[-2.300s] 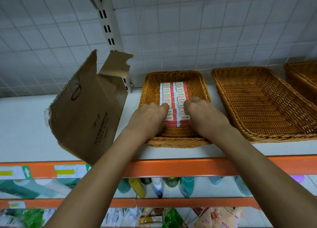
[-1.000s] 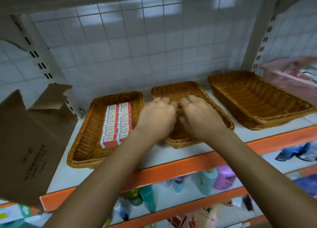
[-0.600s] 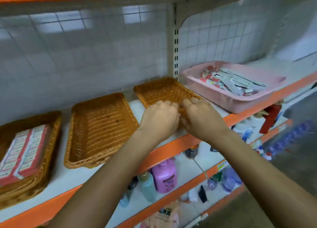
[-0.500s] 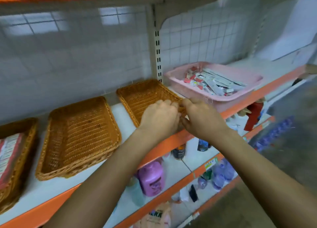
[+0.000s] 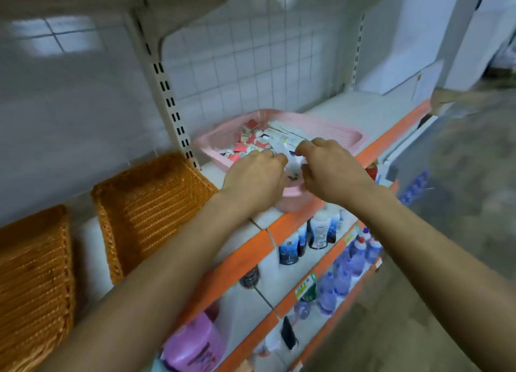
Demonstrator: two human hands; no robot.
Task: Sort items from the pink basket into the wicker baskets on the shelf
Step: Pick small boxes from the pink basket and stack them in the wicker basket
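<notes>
Items (image 5: 247, 142) blurred in pink basket (image 5: 336, 132); left hand (image 5: 255, 176), right hand (image 5: 333, 169) curled above; grip cannot be told.

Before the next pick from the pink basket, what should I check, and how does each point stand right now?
1. Hands at the pink basket: ok. The left hand and right hand are over its near end.
2. Items left to sort: ok. Red and white boxes lie in it.
3. Grip on a box: cannot tell. Both hands' fingers are curled, but blur hides what they hold.
4. Room in the wicker basket beside it: ok. Its bottom shows bare.
5. Pink basket fully on the shelf: cannot tell. The hands cover its near edge.
</notes>
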